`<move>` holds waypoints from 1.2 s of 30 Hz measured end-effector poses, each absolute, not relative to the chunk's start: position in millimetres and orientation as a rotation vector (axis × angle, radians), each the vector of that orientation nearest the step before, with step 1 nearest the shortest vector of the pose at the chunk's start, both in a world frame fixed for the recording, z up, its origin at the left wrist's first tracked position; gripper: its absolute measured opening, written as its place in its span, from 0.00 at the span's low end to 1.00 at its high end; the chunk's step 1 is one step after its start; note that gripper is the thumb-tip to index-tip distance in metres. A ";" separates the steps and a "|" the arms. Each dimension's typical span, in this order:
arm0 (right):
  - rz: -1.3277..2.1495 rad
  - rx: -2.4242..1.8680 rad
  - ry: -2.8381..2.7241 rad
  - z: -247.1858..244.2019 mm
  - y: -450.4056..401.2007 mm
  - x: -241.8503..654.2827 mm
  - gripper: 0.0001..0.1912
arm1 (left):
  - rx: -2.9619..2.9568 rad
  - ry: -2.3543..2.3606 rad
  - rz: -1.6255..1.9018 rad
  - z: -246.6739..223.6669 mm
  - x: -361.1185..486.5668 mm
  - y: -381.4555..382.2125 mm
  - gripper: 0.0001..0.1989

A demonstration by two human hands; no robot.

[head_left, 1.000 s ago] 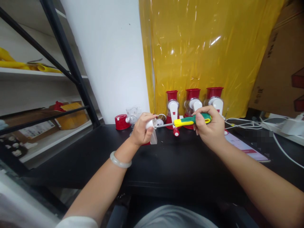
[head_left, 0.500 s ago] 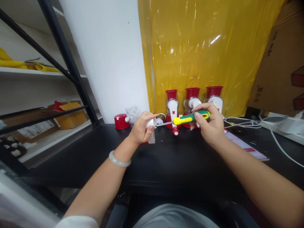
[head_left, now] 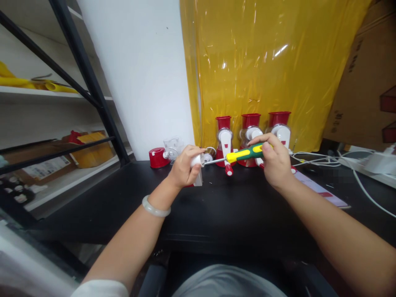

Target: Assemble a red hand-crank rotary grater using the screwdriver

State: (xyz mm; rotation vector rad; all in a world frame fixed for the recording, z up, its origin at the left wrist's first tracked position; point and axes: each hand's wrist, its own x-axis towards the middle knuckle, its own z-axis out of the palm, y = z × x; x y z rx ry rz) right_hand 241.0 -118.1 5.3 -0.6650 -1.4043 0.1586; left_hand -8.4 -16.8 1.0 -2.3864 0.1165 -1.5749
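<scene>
My left hand (head_left: 185, 166) is closed around a white part (head_left: 196, 161), whose lower end shows white and red beneath my fingers. A green and yellow screwdriver (head_left: 244, 154) lies level in the fingers of my right hand (head_left: 275, 160), which grip the rear of its handle. Its metal shaft points left, and the tip meets the end of the white part. Just behind the tip is a metal drum (head_left: 210, 153). A red base (head_left: 159, 158) and a clear plastic housing (head_left: 173, 148) stand left of my left hand.
Red and white crank devices (head_left: 224, 140) stand in a row before the yellow sheet (head_left: 260, 62). White cables (head_left: 321, 159) and a flat printed sheet (head_left: 320, 189) lie on the black table (head_left: 216, 222) at right. A black-framed shelf (head_left: 89, 78) rises at left.
The screwdriver handle has turned about its length, showing a different pattern of green and yellow. My right fingers have shifted slightly toward its rear end. My left hand has hardly moved.
</scene>
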 end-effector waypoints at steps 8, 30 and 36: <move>0.185 -0.616 -1.426 -0.9 -109.9 245.3 0.10 | -2.386 0.112 -1.566 0.2 -9.2 -14.9 0.19; 0.453 -0.723 -1.286 -6.4 -93.5 246.3 0.16 | -2.515 -0.155 -1.545 1.0 -4.5 -23.9 0.16; 0.521 -0.791 -1.260 -10.5 -84.5 248.2 0.19 | -2.749 -0.452 -1.549 -5.7 -0.4 -21.5 0.17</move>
